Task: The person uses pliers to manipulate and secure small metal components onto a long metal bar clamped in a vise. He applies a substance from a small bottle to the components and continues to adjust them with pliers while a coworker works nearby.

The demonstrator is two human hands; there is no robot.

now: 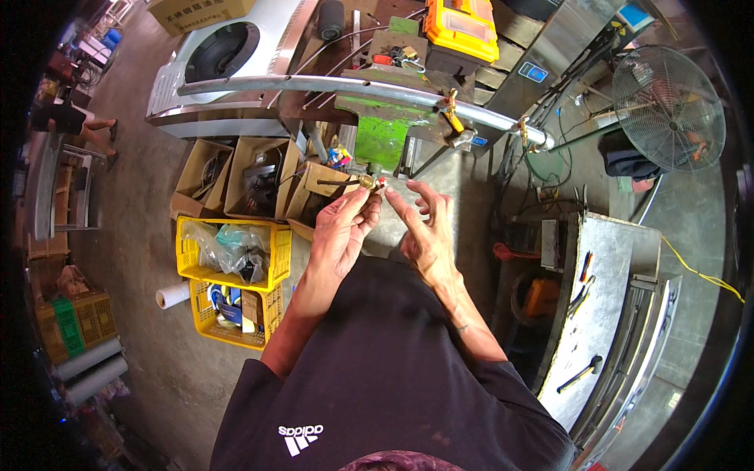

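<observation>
My left hand (343, 233) pinches a small brass valve (367, 182) between thumb and fingers. A thin dark rod or handle (338, 183) sticks out to the left of it, and a small white and red piece (382, 183) shows at its right end. My right hand (430, 230) is beside it with the index finger stretched toward that white and red end; whether the fingertip touches is too small to tell. Just beyond both hands stands a green bench vise (381, 140). Across it lies a long metal pipe (314, 85) bearing a brass valve with a yellow handle (453, 118).
Open cardboard boxes (261, 149) and yellow crates (283, 255) stand on the floor at left. A yellow-lidded toolbox (463, 31) sits at the back. To the right are a large fan (667, 108) and a metal cabinet (605, 267) with a hammer (580, 375) on it.
</observation>
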